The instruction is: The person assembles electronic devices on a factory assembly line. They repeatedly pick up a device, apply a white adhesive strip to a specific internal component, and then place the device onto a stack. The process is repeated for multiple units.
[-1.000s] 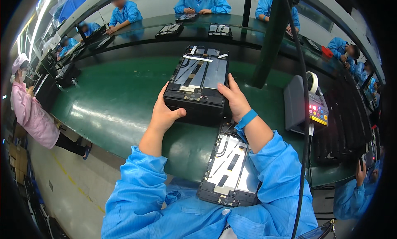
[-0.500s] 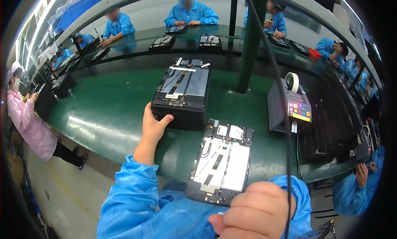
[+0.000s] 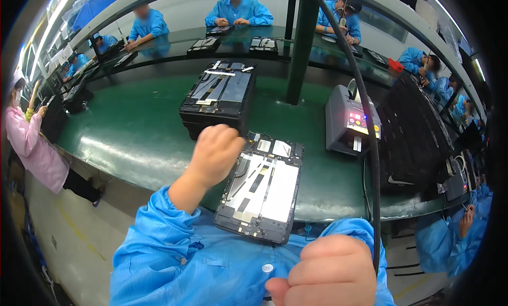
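Note:
An opened tablet (image 3: 283, 192), its white inner plates and thin dark strips bare, lies at the table's near edge, tilted toward me. My left hand (image 3: 216, 153) is closed beside its upper left corner; whatever the fingers may hold is hidden. Low in front, close to the camera, my right hand (image 3: 330, 271) is curled with the thumb to the left. Its palm side is out of sight, so I cannot make out what is in it. Just beyond my left hand stands a stack of black tablets (image 3: 214, 120), the top one with its inside exposed.
A grey tape dispenser (image 3: 338, 123) stands right of the tablet, with a black cable (image 3: 373, 189) hanging before it. Farther right is a tall black stack (image 3: 410, 142). A green post (image 3: 304, 52) rises behind. Co-workers in blue sit around; a person in pink (image 3: 37, 152) stands left.
My left hand has left the side of the tablet stack, moved to the opened tablet's upper left corner and closed. My right hand stays curled. The whole view has shifted slightly.

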### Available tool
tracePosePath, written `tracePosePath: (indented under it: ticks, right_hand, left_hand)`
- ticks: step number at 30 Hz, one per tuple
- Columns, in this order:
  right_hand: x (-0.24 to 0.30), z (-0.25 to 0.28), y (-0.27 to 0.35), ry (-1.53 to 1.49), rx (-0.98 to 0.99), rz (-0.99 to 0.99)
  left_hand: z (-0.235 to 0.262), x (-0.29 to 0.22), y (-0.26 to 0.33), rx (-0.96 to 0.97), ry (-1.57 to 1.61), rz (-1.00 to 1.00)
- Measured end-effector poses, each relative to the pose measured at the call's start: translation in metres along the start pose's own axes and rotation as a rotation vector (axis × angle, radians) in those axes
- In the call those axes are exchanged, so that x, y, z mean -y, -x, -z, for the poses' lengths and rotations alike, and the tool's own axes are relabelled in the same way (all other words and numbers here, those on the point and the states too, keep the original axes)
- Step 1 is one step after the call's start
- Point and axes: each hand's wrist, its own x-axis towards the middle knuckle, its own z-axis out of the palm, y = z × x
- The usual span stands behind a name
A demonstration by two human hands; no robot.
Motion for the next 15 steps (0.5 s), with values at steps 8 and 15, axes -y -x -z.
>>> tracePosePath:
  ticks: [8,15]
  right_hand:
    - [0.022,0.036,0.006,0.125,0.183,-0.103]
    - [-0.018,0.049,0.09,0.358,0.212,-0.678]
  left_hand:
    - [-0.056,-0.011,-0.056,0.873,-0.742,-0.403]
    - [-0.086,0.011,-0.056,1.108,-0.807,-0.316]
